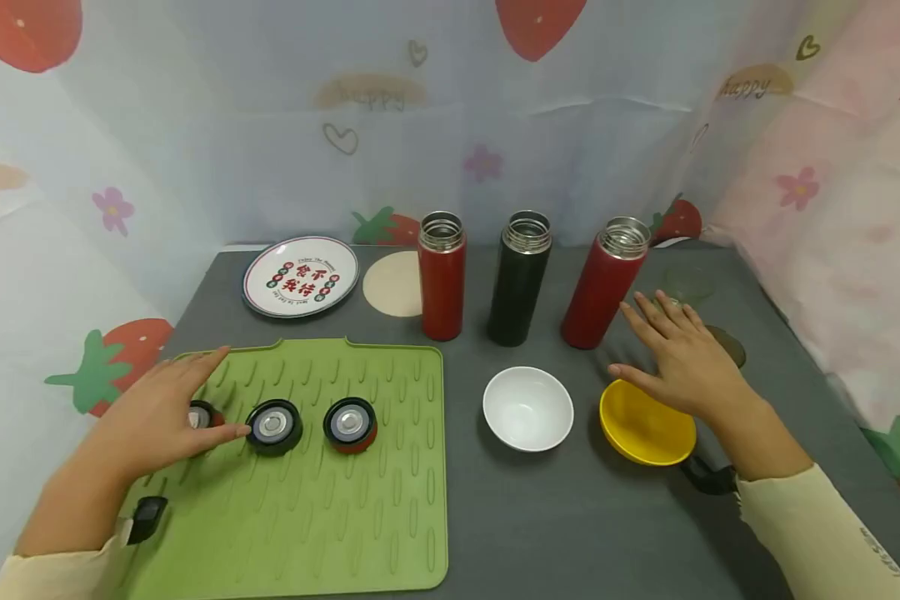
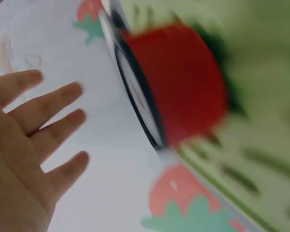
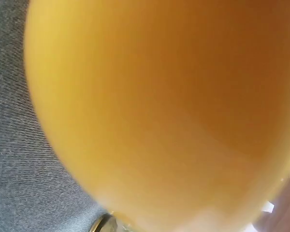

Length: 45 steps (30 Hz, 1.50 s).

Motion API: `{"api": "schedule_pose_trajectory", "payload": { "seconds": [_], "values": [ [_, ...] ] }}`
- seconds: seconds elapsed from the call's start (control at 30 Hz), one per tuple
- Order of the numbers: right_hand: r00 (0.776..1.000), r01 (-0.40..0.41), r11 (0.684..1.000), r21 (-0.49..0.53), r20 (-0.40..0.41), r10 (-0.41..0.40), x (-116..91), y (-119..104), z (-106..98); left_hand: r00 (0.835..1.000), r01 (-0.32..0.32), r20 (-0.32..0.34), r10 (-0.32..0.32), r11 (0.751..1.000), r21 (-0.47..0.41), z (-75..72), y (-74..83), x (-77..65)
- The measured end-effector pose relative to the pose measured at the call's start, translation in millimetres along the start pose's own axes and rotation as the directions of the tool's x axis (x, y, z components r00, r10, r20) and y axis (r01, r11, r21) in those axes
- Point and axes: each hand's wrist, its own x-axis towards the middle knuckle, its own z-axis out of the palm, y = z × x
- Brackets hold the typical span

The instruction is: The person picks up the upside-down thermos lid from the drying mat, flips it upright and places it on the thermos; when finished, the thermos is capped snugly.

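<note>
My left hand [image 1: 150, 417] hovers with straight fingers over the left side of a green ridged mat [image 1: 390, 517]. Below it lies a red bottle lid [image 2: 179, 82], partly hidden by the hand in the head view. A black lid [image 1: 273, 427] sits close to the thumb; I cannot tell whether they touch. Farther right on the mat is another red lid [image 1: 350, 425]. My right hand [image 1: 678, 358], fingers spread and holding nothing, is above the far edge of a yellow bowl [image 1: 648, 421], which fills the right wrist view.
Three uncapped bottles stand at the back: red [image 1: 442, 287], dark green [image 1: 521, 287] and red [image 1: 606, 283]. A white bowl [image 1: 528, 408] is in front of them. Back left are a printed plate [image 1: 300, 262] and a beige disc [image 1: 392, 283]. Glassy round items [image 1: 726, 343] lie behind my right hand.
</note>
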Motion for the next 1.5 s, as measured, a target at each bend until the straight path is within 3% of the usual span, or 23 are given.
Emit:
{"api": "schedule_pose_trajectory", "payload": {
  "seconds": [0.1, 0.17, 0.3, 0.47, 0.53, 0.63, 0.73, 0.87, 1.07, 1.27, 1.37, 1.5],
  "values": [
    [1.000, -0.001, 1.000, 0.013, 0.007, 0.001, -4.8, 3.5, -0.8, 0.994, 0.081, 0.077, -0.078, 0.996, -0.040, 6.6, -12.5, -8.5],
    [1.000, 0.008, 1.000, 0.021, 0.008, -0.008, -5.6, 4.4, 0.2, 0.981, 0.145, 0.135, -0.137, 0.988, -0.052, 11.5, -20.5, -14.2],
    [1.000, 0.020, 0.999, 0.048, 0.001, -0.020, -2.7, 4.1, 2.4, 0.972, 0.168, 0.174, -0.157, 0.985, -0.049, 18.0, -34.4, -19.5],
    [0.999, 0.027, 0.998, 0.053, 0.038, -0.029, -0.2, -0.5, -1.3, 0.986, 0.101, 0.134, -0.094, 0.994, -0.050, 15.6, -42.6, -16.9],
    [0.998, 0.027, 0.997, 0.066, 0.050, -0.031, -1.2, -5.3, -5.0, 0.991, 0.078, 0.108, -0.074, 0.996, -0.036, 11.3, -39.3, -13.3],
    [0.997, 0.014, 0.988, 0.155, 0.073, -0.025, -2.1, -17.4, -12.1, 0.999, 0.014, 0.029, -0.014, 1.000, -0.005, 2.5, -22.8, -0.8],
    [0.995, 0.014, 0.955, 0.297, 0.089, -0.043, 4.7, -32.6, -16.8, 0.994, -0.099, -0.047, 0.101, 0.994, 0.038, -6.2, 9.9, 24.8],
    [0.992, 0.053, 0.871, 0.489, 0.077, -0.104, 24.2, -53.8, -16.4, 0.960, -0.266, -0.069, 0.270, 0.962, 0.062, -11.7, 61.3, 66.3],
    [0.995, 0.030, 0.688, 0.725, 0.046, -0.093, 50.7, -89.4, -11.6, 0.889, -0.455, -0.048, 0.456, 0.890, 0.017, -13.2, 122.8, 109.6],
    [0.993, -0.061, 0.500, 0.864, 0.103, -0.056, 67.9, -129.8, -4.1, 0.803, -0.592, -0.074, 0.592, 0.806, 0.018, -7.4, 167.1, 139.2],
    [0.992, -0.092, 0.407, 0.909, 0.121, -0.047, 73.3, -142.7, 1.9, 0.776, -0.626, -0.075, 0.627, 0.779, 0.034, -1.1, 183.7, 151.0],
    [0.991, -0.112, 0.323, 0.940, 0.128, -0.027, 75.8, -151.6, 7.2, 0.743, -0.662, -0.095, 0.662, 0.749, 0.036, 4.5, 199.9, 159.7]
  ]
}}
